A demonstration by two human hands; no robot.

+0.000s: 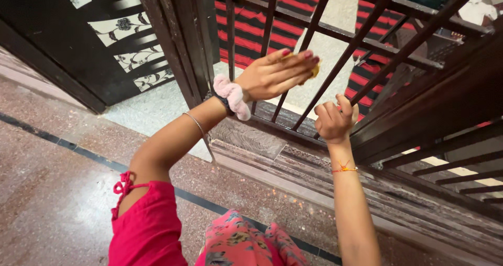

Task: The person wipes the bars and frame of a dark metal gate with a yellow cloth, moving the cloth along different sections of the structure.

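Fingers of left hand (275, 76) press yellow cloth (314, 67) on bar — right hand (335, 122) grips metal grille (367, 35).

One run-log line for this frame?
left hand: presses yellow cloth on grille bar | right hand: grips lower bar | floor: speckled stone
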